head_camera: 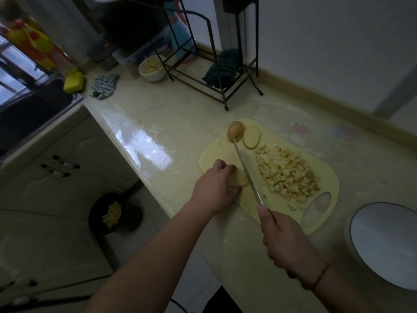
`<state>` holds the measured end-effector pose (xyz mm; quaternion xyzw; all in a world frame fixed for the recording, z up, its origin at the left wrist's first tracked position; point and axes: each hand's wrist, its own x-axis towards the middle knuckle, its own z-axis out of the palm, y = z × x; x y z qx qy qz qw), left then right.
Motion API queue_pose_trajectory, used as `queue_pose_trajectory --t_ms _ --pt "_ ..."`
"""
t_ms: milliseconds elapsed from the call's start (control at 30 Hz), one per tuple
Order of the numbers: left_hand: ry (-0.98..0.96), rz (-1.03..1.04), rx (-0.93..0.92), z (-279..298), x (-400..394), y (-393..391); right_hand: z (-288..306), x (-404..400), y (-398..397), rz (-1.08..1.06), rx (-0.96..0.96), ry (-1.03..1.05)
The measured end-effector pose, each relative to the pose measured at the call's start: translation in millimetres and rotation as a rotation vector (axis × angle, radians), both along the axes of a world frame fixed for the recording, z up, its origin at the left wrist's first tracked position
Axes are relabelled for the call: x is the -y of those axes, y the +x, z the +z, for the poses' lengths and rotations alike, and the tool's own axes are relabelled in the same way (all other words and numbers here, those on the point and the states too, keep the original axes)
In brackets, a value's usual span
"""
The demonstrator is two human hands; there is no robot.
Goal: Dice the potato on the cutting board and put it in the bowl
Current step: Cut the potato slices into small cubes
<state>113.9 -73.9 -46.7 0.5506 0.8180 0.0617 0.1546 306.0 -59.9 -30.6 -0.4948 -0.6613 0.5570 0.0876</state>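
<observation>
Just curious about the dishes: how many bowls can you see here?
2: a small white bowl of diced potato beside the black wire rack, and a large white dark-rimmed bowl right of the cutting board.

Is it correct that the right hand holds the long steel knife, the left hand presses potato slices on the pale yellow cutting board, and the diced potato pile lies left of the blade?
Not quite. In the head view the diced potato pile lies right of the long steel knife, not left. The rest holds: the right hand holds the knife, and the left hand presses potato slices on the pale yellow cutting board.
</observation>
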Motion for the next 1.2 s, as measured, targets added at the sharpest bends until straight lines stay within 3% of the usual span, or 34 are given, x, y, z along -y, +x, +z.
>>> queue_pose_trajectory --t_ms 100,233,600,1067,1200 --pt "0.168 -0.191 -0.137 -4.3 2.0 -3.2 3.4 0.5 0.5 -0.016 -0.007 0.007" --pt "0.358 -0.364 -0.042 -16.4 2.9 -5.0 7.1 2.2 2.5 -0.002 0.006 0.040" --pt "0.393 -0.301 0.109 -29.8 2.2 -10.6 11.4 5.0 4.0 0.075 0.065 0.132" --pt "0.516 -0.342 0.171 -32.9 -1.5 -14.2 5.3 -11.7 -11.7 0.153 0.090 0.162" --pt "0.543 -0.389 0.159 -32.3 -3.0 -19.3 5.7 -27.5 1.7 0.119 0.077 0.071"
